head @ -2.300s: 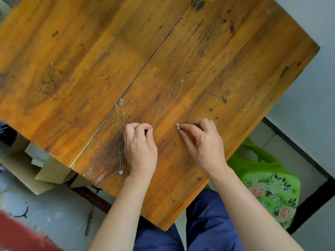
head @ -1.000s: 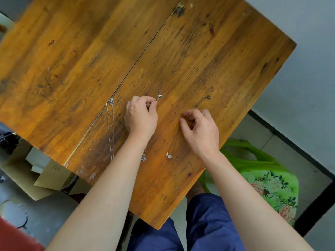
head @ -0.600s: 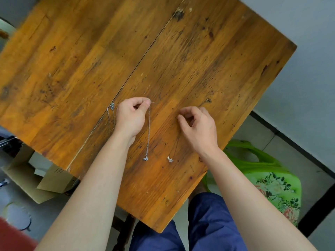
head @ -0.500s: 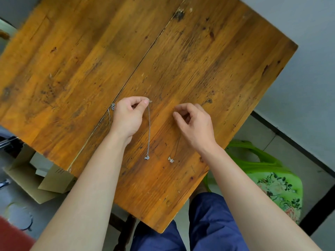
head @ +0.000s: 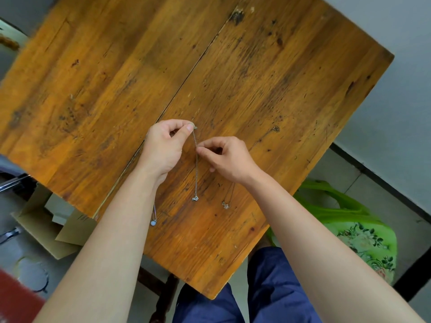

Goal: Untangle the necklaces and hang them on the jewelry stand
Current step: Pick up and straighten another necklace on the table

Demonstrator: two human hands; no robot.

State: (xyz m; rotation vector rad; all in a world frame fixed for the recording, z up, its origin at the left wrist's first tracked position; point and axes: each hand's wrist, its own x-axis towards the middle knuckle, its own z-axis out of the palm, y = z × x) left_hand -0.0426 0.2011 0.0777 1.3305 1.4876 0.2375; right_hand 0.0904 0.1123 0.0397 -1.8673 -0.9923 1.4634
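cardboard box (head: 72, 231) on the floor at 8 o'clock of the view, partly under the edge of the wooden table (head: 233, 78). flaps open. something pale inside, too hidden to name.

pale-bead necklace (head: 153, 221) lies on the table at 7 o'clock from the hands. its round bead is toward the near edge, and its chain runs up behind the left forearm.

left hand (head: 165, 145) is near the table's middle, fingers curled. thumb and forefinger pinch the top end of the silver necklace (head: 196, 173). the chain drops straight toward 6 o'clock to a small pendant low over the wood. cannot tell if that pendant rests or dangles.

right hand (head: 227, 157) is just beside the left, at its 3 o'clock. thumb and forefinger pinch the same chain a little below the left hand's hold, the other fingers loosely curled.

third necklace (head: 225, 204) lies at 5 o'clock from the right hand, pendant on the wood, its thin chain leading up under the wrist.

fourth chain (head: 276, 129) lies at 2 o'clock from the right hand, apart from both hands.

green stool (head: 349, 229) stands on the floor at 4 o'clock, past the table corner.
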